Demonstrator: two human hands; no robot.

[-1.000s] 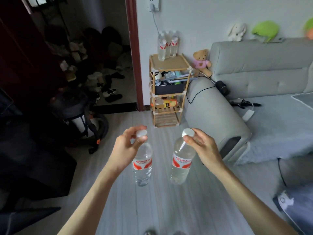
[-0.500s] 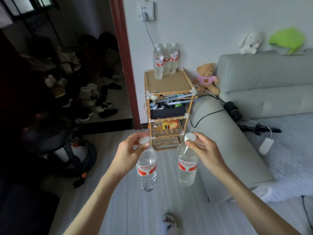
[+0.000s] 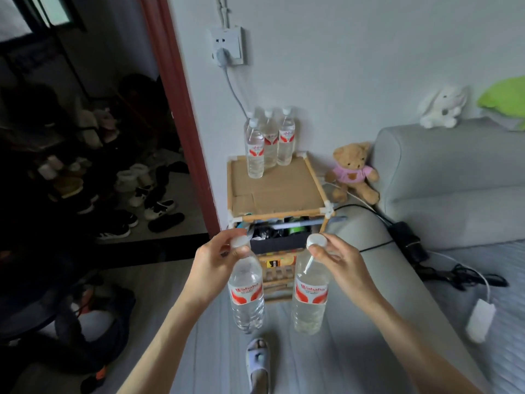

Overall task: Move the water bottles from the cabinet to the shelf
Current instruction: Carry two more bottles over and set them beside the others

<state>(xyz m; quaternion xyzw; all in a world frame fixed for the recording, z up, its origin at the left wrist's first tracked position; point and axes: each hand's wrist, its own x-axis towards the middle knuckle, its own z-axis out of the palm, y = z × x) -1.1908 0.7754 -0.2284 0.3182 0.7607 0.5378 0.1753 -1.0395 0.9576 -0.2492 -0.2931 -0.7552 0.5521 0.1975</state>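
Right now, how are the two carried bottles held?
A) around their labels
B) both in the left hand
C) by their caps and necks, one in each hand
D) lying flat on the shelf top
C: the left hand pinches the cap of the left bottle and the right hand that of the right bottle; both hang upright.

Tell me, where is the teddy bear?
The teddy bear sits on the floor against the wall, between the wooden shelf and the grey sofa, right of the shelf in the head view.

both forearms extended forward, left hand and right hand raised side by side, fingertips pinched closed
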